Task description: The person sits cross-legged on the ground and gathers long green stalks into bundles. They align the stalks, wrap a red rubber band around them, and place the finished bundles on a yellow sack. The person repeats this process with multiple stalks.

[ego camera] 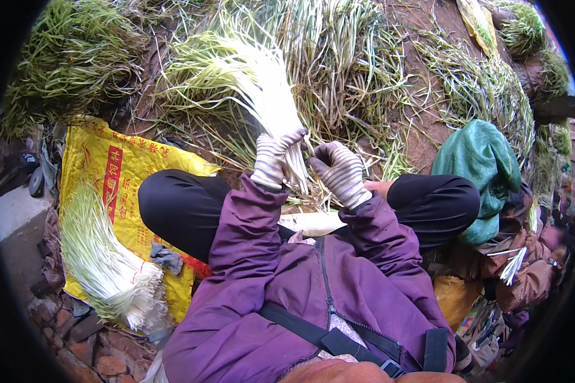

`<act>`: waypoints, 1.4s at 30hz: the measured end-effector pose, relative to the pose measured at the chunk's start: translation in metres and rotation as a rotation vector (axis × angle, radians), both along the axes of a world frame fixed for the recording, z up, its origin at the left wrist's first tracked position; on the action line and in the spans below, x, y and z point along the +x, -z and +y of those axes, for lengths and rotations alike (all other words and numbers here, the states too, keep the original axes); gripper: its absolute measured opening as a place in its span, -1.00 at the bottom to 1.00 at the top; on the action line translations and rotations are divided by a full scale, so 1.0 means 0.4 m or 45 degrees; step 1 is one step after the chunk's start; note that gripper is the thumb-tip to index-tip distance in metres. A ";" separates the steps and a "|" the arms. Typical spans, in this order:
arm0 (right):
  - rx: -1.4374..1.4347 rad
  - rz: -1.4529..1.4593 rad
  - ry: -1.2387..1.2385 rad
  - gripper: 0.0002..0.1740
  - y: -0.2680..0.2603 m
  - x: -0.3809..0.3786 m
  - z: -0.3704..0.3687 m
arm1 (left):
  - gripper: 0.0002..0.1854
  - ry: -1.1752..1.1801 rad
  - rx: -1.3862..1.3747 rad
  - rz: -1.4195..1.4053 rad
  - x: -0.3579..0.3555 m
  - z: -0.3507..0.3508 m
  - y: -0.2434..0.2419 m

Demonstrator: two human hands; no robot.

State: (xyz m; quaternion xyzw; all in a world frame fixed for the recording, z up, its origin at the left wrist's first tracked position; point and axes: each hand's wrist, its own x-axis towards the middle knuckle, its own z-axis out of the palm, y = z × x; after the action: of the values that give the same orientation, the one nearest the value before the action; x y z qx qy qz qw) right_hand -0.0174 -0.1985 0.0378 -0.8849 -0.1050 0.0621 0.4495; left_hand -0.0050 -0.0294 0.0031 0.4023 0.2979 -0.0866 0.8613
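My left hand (277,155), in a striped knitted glove with dark fingertips, is closed around a bunch of long pale-stemmed greens (273,95) that look like blanched garlic chives. Their leafy tops fan away from me and the white stem ends point toward my lap. Close by on the right, my right hand (338,170) wears a matching glove. Its thumb and fingers pinch a thin pale strand (309,145) at the side of the bunch. Beneath both hands, loose dry trimmings (316,201) lie between my crossed legs.
On my left, a tied bundle of trimmed greens (120,268) rests on a yellow printed sack (139,215) beside a grey rag (166,257). Heaped greens (340,62) cover the ground ahead. A green woven sack (479,167) stands right, near another person (527,277) with white stems.
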 end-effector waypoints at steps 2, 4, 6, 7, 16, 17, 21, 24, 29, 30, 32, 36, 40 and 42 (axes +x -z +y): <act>-0.042 0.165 -0.065 -0.76 0.010 0.007 -0.009 | -0.74 0.015 0.079 -0.047 0.002 0.002 -0.003; 0.357 0.688 -0.035 -0.73 0.021 0.021 -0.014 | -0.74 0.032 0.126 -0.070 0.001 0.003 -0.005; 0.734 1.060 0.014 -0.71 0.032 0.039 -0.010 | -0.74 0.126 0.133 0.039 0.000 0.005 -0.004; 0.817 1.238 0.130 -0.72 0.037 0.045 -0.003 | -0.74 0.176 0.136 0.099 0.001 0.008 -0.002; 0.832 0.748 0.224 -0.80 0.060 0.032 0.031 | -0.74 0.102 0.324 -0.176 0.000 0.017 0.036; 0.838 0.736 0.269 -0.80 0.065 0.027 0.031 | -0.75 0.096 0.275 -0.154 -0.001 0.017 0.035; 0.815 0.695 0.302 -0.79 0.084 0.017 0.032 | -0.74 0.095 0.254 -0.157 -0.002 0.014 0.025; 0.685 0.565 0.267 -0.82 0.086 0.018 0.032 | -0.71 0.165 0.301 -0.123 -0.002 0.015 0.015; 0.473 0.245 0.134 -0.85 0.072 0.021 0.034 | -0.69 0.154 0.307 -0.179 -0.003 0.010 0.007; 0.584 0.376 0.219 -0.85 0.073 0.021 0.037 | -0.69 0.123 0.296 -0.196 -0.003 0.009 0.007; 1.068 0.647 0.424 -0.84 0.082 0.020 0.040 | -0.69 0.080 0.280 -0.187 -0.001 0.006 0.005; 0.649 0.619 0.401 -0.79 0.137 0.025 0.024 | -0.73 0.023 0.305 -0.123 0.003 0.011 -0.009; -0.224 0.255 0.319 -0.73 0.226 0.047 -0.046 | -0.72 -0.049 0.626 -0.194 0.014 0.032 -0.046; -0.564 0.197 0.290 -0.70 0.273 0.055 -0.099 | -0.75 -0.158 0.486 -0.220 0.015 0.045 -0.073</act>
State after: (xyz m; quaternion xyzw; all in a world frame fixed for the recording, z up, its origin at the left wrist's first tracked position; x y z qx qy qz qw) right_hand 0.0045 -0.2382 -0.0713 -0.9604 0.0463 0.1001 0.2557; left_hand 0.0010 -0.0113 0.0322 0.5450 0.2583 0.0595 0.7954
